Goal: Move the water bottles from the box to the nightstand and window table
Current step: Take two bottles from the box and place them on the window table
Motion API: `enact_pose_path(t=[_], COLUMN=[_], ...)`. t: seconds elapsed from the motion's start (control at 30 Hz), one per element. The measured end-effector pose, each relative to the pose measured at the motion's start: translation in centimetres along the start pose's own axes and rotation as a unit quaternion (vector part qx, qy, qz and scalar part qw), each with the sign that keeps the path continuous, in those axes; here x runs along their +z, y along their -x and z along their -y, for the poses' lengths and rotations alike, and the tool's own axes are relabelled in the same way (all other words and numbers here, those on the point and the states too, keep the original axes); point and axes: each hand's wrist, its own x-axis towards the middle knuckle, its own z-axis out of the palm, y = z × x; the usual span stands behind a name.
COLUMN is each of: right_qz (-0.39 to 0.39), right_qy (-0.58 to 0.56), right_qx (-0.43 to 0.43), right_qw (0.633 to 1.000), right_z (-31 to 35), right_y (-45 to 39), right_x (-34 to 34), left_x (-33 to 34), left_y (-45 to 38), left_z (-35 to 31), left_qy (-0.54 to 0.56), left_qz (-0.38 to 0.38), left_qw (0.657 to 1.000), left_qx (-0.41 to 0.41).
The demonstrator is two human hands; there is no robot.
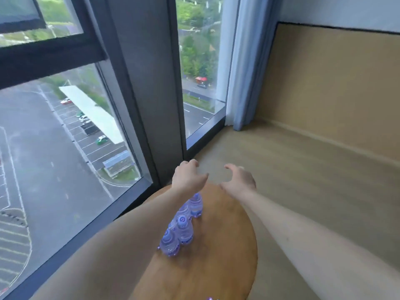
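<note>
- The left hand (187,177) was held out past the far edge of the table (227,245), its grip loosely curled and holding nothing.
- The right hand (238,180) was beside it, a little apart, fingers bent and spread, holding nothing too.
- Both hands were up in the air, not touching the table.
- The water bottles (184,226) stood upright on the table, close together in a row, under the left arm.
- The table was round and made of wood, just beside the big window (65,148).
- A light curtain (236,72) hung at the far end of the window, well apart from the table.
</note>
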Motion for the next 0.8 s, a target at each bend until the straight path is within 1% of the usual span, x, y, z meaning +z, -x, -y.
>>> enact_pose_path(t=[0.07,0.2,0.33,0.4,0.53,0.7,0.8], right_qz=[-0.036,-0.100,-0.170,-0.206,-0.274,-0.329,-0.344], right_qy=[-0.001,0.001,-0.003,-0.008,-0.028,-0.025,-0.022], right_qx=[0.045,0.138,0.218,0.257,0.324,0.403,0.452], right_qw=[0.998,0.985,0.961,0.944,0.905,0.853,0.823], right_z=[-2.6,-8.1,-13.5,-16.4,-22.3,-30.0,-34.7], right_y=[2.4,8.4,15.3,19.3,28.6,42.3,51.2], right_x=[-2.0,-6.1,-10.0,-11.6,-14.4,-16.8,-17.9], left_x=[0.6,3.3,7.4,9.4,13.4,18.8,22.5], left_y=[0.3,3.1,8.6,12.1,20.5,33.7,42.9], left_z=[-2.8,-9.4,-16.6,-20.0,-26.8,-33.9,-36.9], left_qy=[-0.006,-0.018,-0.034,-0.048,-0.069,-0.070,-0.070], left_qz=[0.018,0.071,0.130,0.151,0.186,0.224,0.252], left_qw=[0.998,0.985,0.955,0.932,0.874,0.800,0.758], left_qx=[0.064,0.159,0.264,0.325,0.443,0.552,0.598])
